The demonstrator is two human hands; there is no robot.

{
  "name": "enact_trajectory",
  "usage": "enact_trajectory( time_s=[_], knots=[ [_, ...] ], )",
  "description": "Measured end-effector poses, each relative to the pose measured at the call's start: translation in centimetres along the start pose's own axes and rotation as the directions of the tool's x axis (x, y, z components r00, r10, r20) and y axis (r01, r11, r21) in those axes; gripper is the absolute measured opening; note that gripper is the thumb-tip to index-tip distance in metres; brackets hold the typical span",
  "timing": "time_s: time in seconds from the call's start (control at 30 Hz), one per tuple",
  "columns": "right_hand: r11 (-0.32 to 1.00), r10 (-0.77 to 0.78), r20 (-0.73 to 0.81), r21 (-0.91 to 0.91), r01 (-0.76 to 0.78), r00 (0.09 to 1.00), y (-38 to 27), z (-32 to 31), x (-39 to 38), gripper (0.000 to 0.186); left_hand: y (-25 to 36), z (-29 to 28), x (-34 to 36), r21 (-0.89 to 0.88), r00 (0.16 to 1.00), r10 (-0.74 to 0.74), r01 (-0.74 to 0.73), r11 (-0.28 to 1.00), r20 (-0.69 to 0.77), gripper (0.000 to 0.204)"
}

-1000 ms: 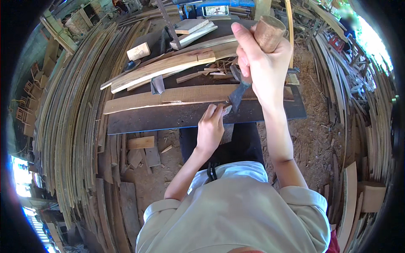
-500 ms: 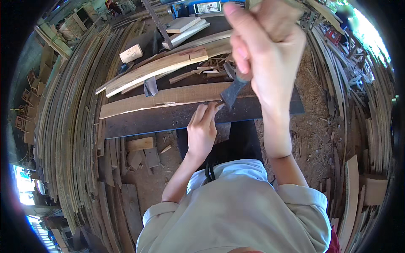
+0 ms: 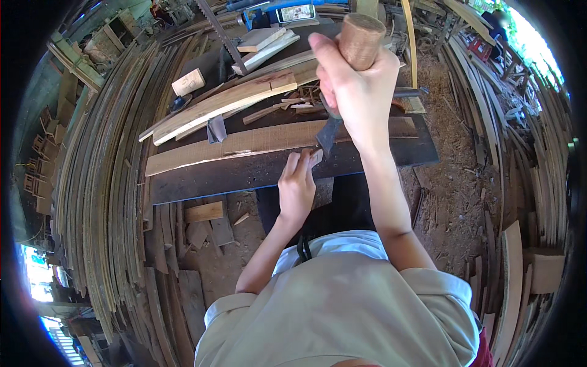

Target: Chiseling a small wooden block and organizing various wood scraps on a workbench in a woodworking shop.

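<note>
Head view shows right grip (image 3: 362, 82) fisted around wooden handle (image 3: 362, 41).

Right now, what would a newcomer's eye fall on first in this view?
First, the right hand at upper centre, gripping a dark-bladed tool by its thick wooden handle. Just below the blade, the left hand holds a small pale piece over the dark bench. Long stacked boards fill the left side.
</note>
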State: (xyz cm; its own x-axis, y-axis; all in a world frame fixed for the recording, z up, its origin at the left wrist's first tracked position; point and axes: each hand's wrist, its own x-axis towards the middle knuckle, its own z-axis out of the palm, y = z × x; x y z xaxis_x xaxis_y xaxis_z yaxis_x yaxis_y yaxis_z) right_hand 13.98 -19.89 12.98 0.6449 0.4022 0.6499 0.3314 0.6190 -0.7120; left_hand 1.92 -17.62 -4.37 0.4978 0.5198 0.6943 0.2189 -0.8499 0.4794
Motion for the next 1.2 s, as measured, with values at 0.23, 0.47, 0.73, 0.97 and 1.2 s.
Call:
enact_trajectory(
  time_s=[0.23, 0.47, 0.73, 0.97, 1.2],
  knots=[
    [1.000, 0.005, 0.060, 0.002, -0.005, 0.998, -4.0, 0.5, 0.4, 0.024, 1.6, -2.5, 1.4, 0.001, 0.998, -0.057, 0.057, 0.998, 0.024, 0.018],
    [0.999, 0.027, 0.063, -0.030, -0.025, 0.998, 0.1, 0.7, 0.5, 0.028, -0.2, -0.5, 0.2, -0.008, 0.999, -0.051, 0.052, 0.999, 0.005, 0.019],
    [0.974, -0.200, 0.026, -0.105, 0.202, 0.979, -1.1, 0.0, -0.2, 0.028, 0.1, -1.4, 0.8, -0.005, 0.998, -0.063, 0.063, 0.998, 0.027, 0.016],
    [0.997, -0.079, 0.068, 0.014, 0.078, 0.995, -2.6, 0.6, 1.2, 0.034, 1.2, -2.3, 1.8, -0.035, 0.995, -0.101, 0.100, 0.994, -0.023, 0.016],
    [0.998, -0.067, 0.028, 0.020, 0.067, 0.997, 0.1, 0.3, -1.3, 0.026, -1.0, 0.0, -0.3, 0.071, 0.993, -0.110, 0.114, 0.991, -0.052, 0.016]
  ],
)
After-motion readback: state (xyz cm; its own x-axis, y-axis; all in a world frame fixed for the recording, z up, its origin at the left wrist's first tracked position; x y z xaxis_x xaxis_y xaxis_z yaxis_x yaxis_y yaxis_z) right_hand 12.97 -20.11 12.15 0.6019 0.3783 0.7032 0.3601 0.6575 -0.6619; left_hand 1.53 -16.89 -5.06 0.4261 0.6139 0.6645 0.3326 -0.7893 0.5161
